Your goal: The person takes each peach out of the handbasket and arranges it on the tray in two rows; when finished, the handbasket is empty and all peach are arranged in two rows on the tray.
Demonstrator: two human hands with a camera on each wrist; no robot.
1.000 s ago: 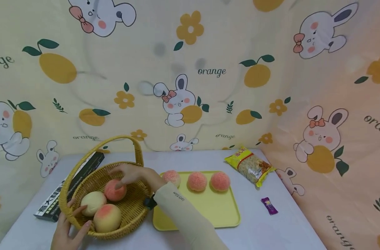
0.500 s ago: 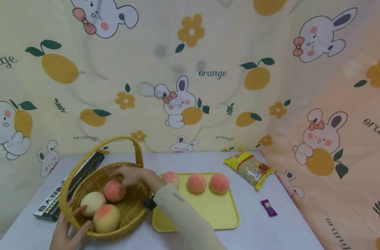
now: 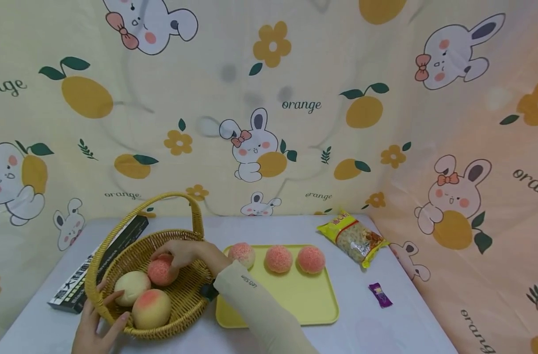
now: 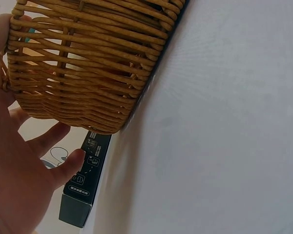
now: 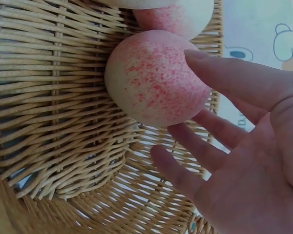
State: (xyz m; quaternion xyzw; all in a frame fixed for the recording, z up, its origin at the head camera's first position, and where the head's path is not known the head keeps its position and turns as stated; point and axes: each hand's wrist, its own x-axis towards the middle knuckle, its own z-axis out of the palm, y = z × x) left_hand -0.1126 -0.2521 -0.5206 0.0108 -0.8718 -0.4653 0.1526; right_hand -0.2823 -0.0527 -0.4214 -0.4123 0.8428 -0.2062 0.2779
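A wicker basket (image 3: 186, 319) with a tall handle stands at the left of the table, holding three peaches. My right hand (image 3: 182, 253) reaches inside and grips the reddish peach (image 3: 161, 271), thumb on one side and fingers on the other; the right wrist view shows the same peach (image 5: 154, 80) close up, with speckled skin. Beside it in the basket lie a pale peach (image 3: 131, 288) and a yellow peach with a red blush (image 3: 151, 309). At the near left, my left hand (image 3: 94, 327) holds the basket's rim by the handle's base.
A yellow tray (image 3: 295, 305) right of the basket bears three pink peaches (image 3: 279, 258) along its far side. Behind the basket lies a long black box (image 3: 76, 290). A yellow snack bag (image 3: 354, 238) and a small purple packet (image 3: 380, 295) lie at the right.
My right hand's fingers have moved from over the top of the reddish peach to around its sides. The peach has barely moved. My left hand stays on the basket.
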